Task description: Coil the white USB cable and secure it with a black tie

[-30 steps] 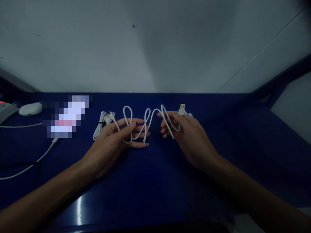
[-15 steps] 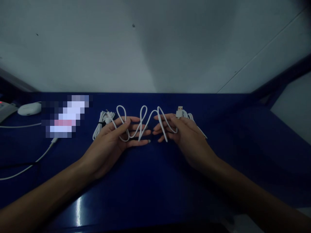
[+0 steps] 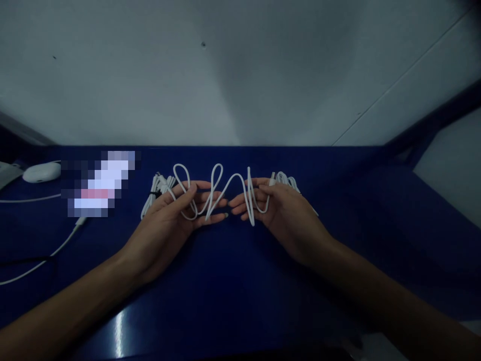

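A white USB cable [image 3: 228,184] stretches in loose loops between my two hands, above the blue table. My left hand [image 3: 173,220] pinches one part of it between thumb and fingers, with loops lying over the other fingers. The cable's USB plug [image 3: 272,178] shows at the thumb of my right hand [image 3: 283,210], which grips that end. Behind my left wrist lies a coiled white cable [image 3: 150,195] bound with a black tie. Another white cable bundle [image 3: 287,179] is partly hidden behind my right hand.
At the left a blurred-out lit device [image 3: 99,185] lies on the blue table [image 3: 225,301], with a white cord [image 3: 62,245] running from it. A white rounded case [image 3: 42,172] sits farther left. A pale wall [image 3: 150,90] rises behind the table.
The USB plug has turned and dropped lower at my right thumb. The loops near my right hand have narrowed, and the view has shifted slightly.
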Available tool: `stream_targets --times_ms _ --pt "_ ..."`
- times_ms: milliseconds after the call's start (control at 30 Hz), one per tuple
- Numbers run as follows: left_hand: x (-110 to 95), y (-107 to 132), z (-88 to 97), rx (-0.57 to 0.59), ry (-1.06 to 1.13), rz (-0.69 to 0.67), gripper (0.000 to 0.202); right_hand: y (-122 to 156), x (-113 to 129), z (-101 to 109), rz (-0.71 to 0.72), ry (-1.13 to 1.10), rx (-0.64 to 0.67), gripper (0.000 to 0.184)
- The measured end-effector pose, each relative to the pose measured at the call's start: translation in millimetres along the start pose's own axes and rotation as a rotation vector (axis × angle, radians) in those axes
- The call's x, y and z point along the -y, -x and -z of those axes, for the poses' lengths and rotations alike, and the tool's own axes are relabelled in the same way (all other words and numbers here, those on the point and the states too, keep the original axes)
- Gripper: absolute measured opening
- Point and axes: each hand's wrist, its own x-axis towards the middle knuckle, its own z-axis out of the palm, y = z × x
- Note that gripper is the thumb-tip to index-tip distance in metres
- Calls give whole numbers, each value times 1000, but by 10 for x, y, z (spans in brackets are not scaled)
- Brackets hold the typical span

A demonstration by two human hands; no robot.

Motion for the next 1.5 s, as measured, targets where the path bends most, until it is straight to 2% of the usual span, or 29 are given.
stream_targets --times_ms 100,200,500,700,933,1167,1300,1500 --pt "-1 6 -9 -31 -12 -1 20 4 10 -6 -48 -67 71 29" --pt "-10 9 -12 -35 -29 6 21 -9 6 8 -65 -116 77 30" --pt "-31 3 0 136 -74 111 38 -37 -27 43 33 -74 45 28" --pt "-39 -19 19 108 -74 96 32 -56 -25 50 104 -67 41 30" --pt "-79 -4 44 212 -75 171 44 -41 -6 42 120 -52 108 34" --pt "-110 -7 24 207 -46 187 46 -50 -47 90 157 -48 171 36" --pt "-98 -4 29 260 -19 197 46 -31 -27 87 126 -46 204 38" --pt "-89 -7 39 222 32 220 40 -4 10 55 54 -126 223 43"
